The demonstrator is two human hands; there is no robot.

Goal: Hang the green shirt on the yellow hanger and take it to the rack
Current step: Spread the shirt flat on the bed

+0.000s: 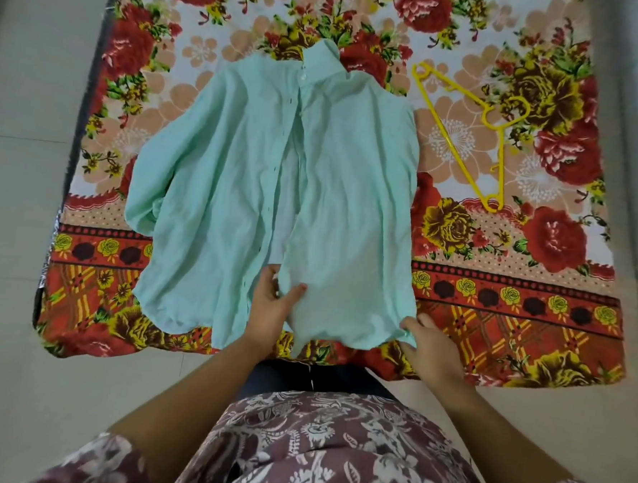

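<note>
A pale green button-up shirt (276, 186) lies spread front-up on the floral bedsheet (530, 299), collar pointing away from me. Its front placket is partly open down the middle. My left hand (274, 313) pinches the bottom of the right front panel near the placket, thumb on top of the cloth. My right hand (429, 341) grips the same panel's hem at its right corner. The yellow plastic hanger (466, 134) lies flat on the sheet to the right of the shirt, hook pointing right, untouched.
The sheet covers a low mattress whose near edge (228, 359) runs just in front of my body. Pale tiled floor (14, 260) borders the mattress on the left and right. No rack is in view.
</note>
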